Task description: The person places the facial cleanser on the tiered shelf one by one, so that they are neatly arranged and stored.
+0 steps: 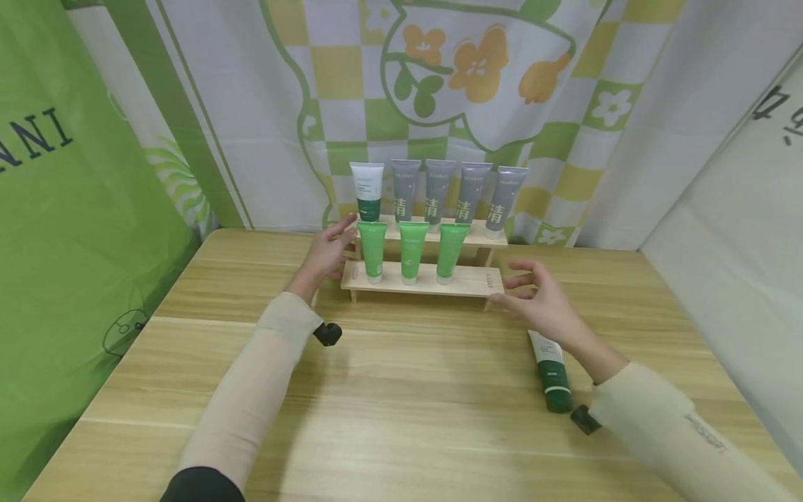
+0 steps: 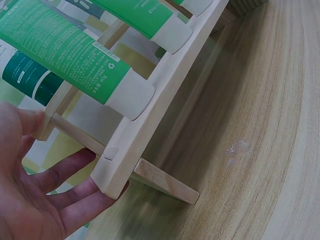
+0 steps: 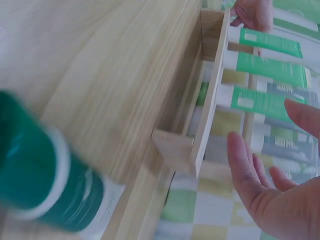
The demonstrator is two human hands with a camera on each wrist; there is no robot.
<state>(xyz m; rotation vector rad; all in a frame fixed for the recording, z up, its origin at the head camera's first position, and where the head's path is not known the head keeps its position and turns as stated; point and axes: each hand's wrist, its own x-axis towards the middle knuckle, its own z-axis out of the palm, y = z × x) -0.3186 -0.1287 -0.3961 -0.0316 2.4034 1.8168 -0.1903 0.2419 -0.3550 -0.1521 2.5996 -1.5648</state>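
A two-tier wooden display stand (image 1: 470,280) holds cosmetic tubes standing on their caps. Three bright green tubes (image 1: 411,249) line the lower shelf. On the upper shelf stand a white and dark green tube (image 1: 369,188) at the left and several grey tubes (image 1: 472,189). My left hand (image 1: 326,252) grips the stand's left end, thumb at the upper shelf and fingers (image 2: 82,202) at the lower shelf's end. Beside the right end is my right hand (image 1: 547,301), fingers spread and holding nothing; the right wrist view shows a gap to the wood.
Another white and dark green tube (image 1: 553,380) lies on the wooden table (image 1: 401,390), below my right hand. A patterned curtain (image 1: 339,111) hangs close behind the stand. Green cloth (image 1: 75,209) borders the left side, and a pale panel (image 1: 740,167) borders the right.
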